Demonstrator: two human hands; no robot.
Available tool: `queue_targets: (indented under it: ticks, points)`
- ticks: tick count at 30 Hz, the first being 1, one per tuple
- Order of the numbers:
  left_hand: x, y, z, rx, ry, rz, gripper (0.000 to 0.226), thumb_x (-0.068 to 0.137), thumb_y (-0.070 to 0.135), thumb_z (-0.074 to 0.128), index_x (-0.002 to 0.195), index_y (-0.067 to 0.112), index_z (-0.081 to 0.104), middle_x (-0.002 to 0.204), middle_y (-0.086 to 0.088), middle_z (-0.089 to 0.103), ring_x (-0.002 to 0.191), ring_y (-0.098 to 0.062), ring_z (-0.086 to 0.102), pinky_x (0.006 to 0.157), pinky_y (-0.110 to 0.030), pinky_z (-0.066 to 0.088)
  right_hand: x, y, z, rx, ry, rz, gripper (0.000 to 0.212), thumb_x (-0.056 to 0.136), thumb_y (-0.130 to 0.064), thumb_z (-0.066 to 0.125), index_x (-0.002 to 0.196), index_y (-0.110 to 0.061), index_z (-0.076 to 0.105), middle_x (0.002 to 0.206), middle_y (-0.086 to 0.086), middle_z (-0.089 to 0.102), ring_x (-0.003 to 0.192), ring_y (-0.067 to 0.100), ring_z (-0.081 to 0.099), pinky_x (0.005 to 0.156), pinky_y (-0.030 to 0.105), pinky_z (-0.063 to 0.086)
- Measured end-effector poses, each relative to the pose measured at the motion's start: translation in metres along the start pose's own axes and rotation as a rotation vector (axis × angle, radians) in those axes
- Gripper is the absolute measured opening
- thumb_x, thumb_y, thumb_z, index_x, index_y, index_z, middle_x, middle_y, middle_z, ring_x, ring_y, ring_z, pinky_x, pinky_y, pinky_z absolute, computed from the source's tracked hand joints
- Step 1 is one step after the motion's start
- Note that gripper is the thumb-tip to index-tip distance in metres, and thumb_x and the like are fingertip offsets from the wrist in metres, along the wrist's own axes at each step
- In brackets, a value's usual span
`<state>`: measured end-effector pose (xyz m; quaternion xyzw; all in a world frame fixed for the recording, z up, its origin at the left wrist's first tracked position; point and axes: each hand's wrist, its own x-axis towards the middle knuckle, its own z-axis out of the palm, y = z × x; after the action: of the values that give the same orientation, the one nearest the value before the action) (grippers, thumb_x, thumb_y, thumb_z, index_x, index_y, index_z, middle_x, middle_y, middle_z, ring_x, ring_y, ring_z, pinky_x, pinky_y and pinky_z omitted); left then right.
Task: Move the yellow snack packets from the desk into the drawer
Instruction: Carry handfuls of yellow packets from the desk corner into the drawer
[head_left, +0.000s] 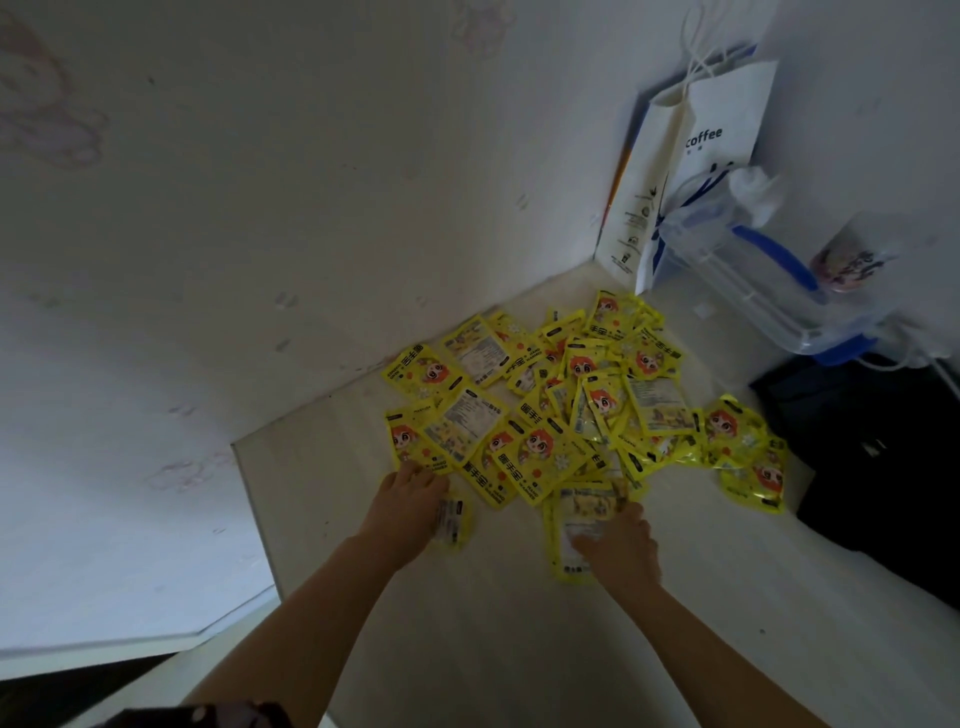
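On the desk (467, 623), the packets (561, 405) lie heaped near the coffee bag (717, 135), the left hand (410, 512) and right hand (621, 545) each gripping one at the heap's near edge.

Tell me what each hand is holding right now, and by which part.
The left hand lies over a yellow packet, covering its left side. The right hand lies on another packet, over its lower right. Whether either truly grips cannot be told.
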<state>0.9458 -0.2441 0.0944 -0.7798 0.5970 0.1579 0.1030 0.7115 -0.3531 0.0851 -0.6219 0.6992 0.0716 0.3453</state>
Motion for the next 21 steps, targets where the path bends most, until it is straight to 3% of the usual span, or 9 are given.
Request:
queue_targets:
  ticks: [5,9,12,15,21]
  points:
    - [-0.003,0.003,-0.001,-0.132,0.027,-0.047,0.049,0.088,0.019,0.06,0.132,0.021,0.04,0.138,-0.001,0.043,0.131,-0.026,0.034,0.105,-0.036,0.032,0.006,0.001,0.0,-0.015,-0.041,-0.007,0.077,0.073,-0.045,0.075,0.127,-0.002,0.042,0.126,0.017,0.05,0.117,0.037,0.051,0.093,0.042,0.048]
    - [-0.01,0.004,0.002,-0.198,0.054,-0.075,0.053,0.084,0.019,0.065,0.13,0.026,0.04,0.134,0.002,0.043,0.125,-0.023,0.042,0.102,-0.034,0.034,0.005,0.003,-0.003,0.012,-0.066,-0.021,0.077,0.073,-0.042,0.076,0.131,-0.005,0.041,0.129,0.018,0.049,0.12,0.037,0.05,0.096,0.041,0.044]
    - [-0.016,0.007,0.005,-0.22,0.058,-0.103,0.06,0.084,0.017,0.064,0.137,0.026,0.038,0.136,0.002,0.04,0.121,-0.023,0.049,0.1,-0.034,0.037,0.0,0.009,-0.006,0.129,-0.056,-0.079,0.059,0.073,-0.032,0.077,0.118,-0.005,0.05,0.115,0.016,0.059,0.103,0.033,0.058,0.084,0.038,0.05]
    - [-0.022,0.008,0.003,-0.244,0.038,-0.155,0.043,0.087,0.021,0.061,0.127,0.023,0.046,0.129,0.0,0.043,0.109,-0.024,0.055,0.087,-0.033,0.044,-0.006,0.016,-0.015,0.21,-0.075,-0.126,0.044,0.076,-0.024,0.077,0.108,-0.006,0.053,0.098,0.009,0.062,0.083,0.024,0.057,0.069,0.029,0.044]
    - [-0.028,-0.002,0.0,-0.39,-0.059,-0.315,0.043,0.085,0.033,0.064,0.123,0.024,0.047,0.114,-0.006,0.057,0.103,-0.026,0.058,0.076,-0.032,0.046,-0.013,0.02,-0.029,0.339,-0.114,-0.149,0.036,0.075,-0.02,0.079,0.102,-0.011,0.057,0.096,0.007,0.064,0.084,0.023,0.061,0.072,0.035,0.051]
